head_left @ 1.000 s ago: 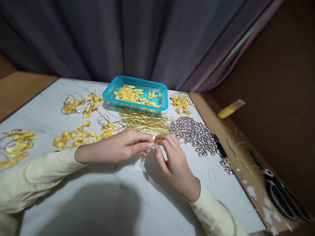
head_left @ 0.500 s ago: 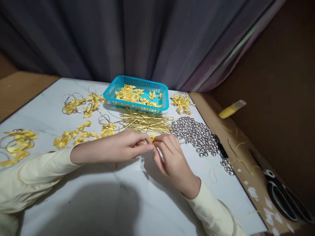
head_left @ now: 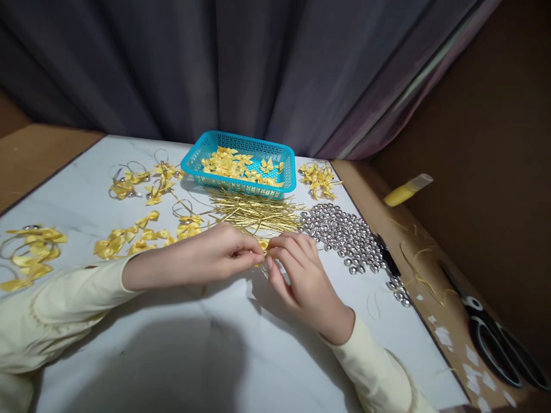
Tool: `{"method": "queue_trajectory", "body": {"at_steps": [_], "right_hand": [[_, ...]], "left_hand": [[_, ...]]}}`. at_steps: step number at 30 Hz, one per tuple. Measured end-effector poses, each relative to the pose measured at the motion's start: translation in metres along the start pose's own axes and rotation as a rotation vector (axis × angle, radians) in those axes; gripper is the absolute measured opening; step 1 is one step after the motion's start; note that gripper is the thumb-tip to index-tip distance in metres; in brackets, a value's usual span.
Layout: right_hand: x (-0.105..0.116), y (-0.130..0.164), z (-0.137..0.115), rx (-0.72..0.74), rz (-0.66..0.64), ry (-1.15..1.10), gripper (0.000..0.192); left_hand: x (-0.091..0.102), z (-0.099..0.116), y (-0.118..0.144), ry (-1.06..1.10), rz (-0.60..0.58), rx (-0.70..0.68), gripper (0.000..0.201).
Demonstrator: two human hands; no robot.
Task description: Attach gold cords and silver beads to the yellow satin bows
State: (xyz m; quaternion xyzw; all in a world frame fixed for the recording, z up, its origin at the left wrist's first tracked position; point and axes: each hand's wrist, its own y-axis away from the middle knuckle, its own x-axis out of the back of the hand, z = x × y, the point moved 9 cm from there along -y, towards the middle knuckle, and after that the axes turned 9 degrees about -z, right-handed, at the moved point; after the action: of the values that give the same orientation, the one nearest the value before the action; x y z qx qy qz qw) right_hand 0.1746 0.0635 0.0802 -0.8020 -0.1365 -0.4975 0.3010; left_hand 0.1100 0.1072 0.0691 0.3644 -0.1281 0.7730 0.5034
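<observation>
A yellow ribbon bow (head_left: 263, 244) is pinched between my two hands over the white board, mostly covered by the fingers. My left hand (head_left: 221, 252) is closed on its left side, thumb against forefinger. From the right, my right hand (head_left: 299, 272) grips it with bent fingers. Whether a tie or bell is joined to this bow is hidden. Just beyond the hands lies a heap of gold twist ties (head_left: 258, 211). Small silver bells (head_left: 340, 232) are spread in a pile to the right of my right hand.
A blue basket (head_left: 239, 186) holds yellow bows at the back. Finished-looking bows with cord loops (head_left: 34, 252) lie at the left, loose bows (head_left: 114, 241) nearer. Yellow bows (head_left: 318, 179) are heaped right of the basket. Scissors (head_left: 495, 344) and a yellow tube (head_left: 407, 190) lie at the right.
My hands have drawn slightly apart at the fingertips, and more of the yellow bow shows between them. The things on the board stay where they were.
</observation>
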Motion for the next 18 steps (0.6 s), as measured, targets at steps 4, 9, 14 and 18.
{"method": "queue_trajectory", "body": {"at_steps": [4,9,14,18], "right_hand": [[-0.0002,-0.0003,0.003,-0.017,-0.021,-0.038,0.008],[0.0016,-0.0007,0.0041,-0.027,-0.019,-0.066,0.005],[0.002,-0.0013,0.0037,-0.024,-0.018,-0.073,0.005],[0.0015,-0.0017,0.0026,-0.021,-0.029,-0.075,0.007]], "left_hand": [[0.0018,0.0004,0.0014,-0.028,0.01,0.009,0.027],[0.0007,-0.0014,-0.0002,0.001,-0.008,0.051,0.02],[-0.0019,-0.0047,-0.0011,0.082,-0.036,0.092,0.016],[-0.0056,-0.008,-0.0022,0.164,-0.082,0.112,0.015]]}}
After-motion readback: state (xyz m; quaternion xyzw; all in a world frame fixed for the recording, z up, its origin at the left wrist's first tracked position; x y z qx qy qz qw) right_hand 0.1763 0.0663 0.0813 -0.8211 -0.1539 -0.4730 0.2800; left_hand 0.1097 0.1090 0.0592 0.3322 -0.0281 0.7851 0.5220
